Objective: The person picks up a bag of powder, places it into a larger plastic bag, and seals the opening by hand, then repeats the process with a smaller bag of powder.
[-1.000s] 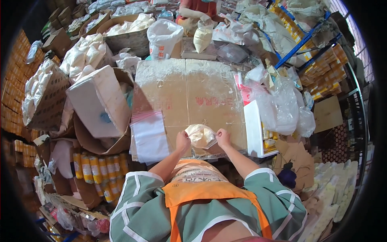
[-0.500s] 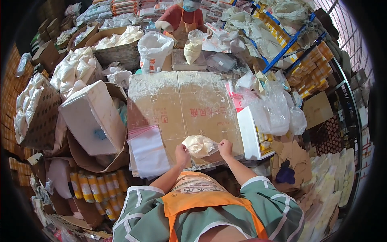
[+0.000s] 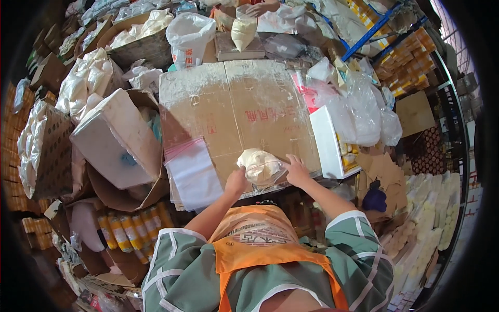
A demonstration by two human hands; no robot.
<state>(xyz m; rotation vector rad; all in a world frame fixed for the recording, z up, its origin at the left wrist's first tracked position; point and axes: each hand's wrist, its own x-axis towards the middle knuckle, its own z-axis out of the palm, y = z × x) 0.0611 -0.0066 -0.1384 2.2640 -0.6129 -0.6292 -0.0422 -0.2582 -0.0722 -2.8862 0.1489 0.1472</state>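
Note:
A clear plastic bag of cream-coloured powder [image 3: 258,167] rests at the near edge of the cardboard sheet, a reddish line running across its top side. My left hand [image 3: 237,181] is closed, pinching the bag's left edge. On the other side, my right hand [image 3: 299,172] pinches the right corner with thumb and forefinger, its other fingers partly stretched out. Left of the bag lies a stack of flat clear zip bags [image 3: 195,174] with pinkish-red top strips. Both hands are over the flour-dusted cardboard [image 3: 228,112].
A white foam box [image 3: 328,148] with yellow packets borders the cardboard on the right; another foam box [image 3: 117,140] stands tilted left. Across the table, a powder bag [image 3: 243,34] sits on a scale [image 3: 234,52] beside a white sack [image 3: 189,39]; a co-worker's hand [image 3: 262,8] is behind.
The view has tipped downward, so the surroundings sit higher. My right hand has gone from a closed grip to a pinch with fingers partly extended; the bag's reddish line now shows across the powder.

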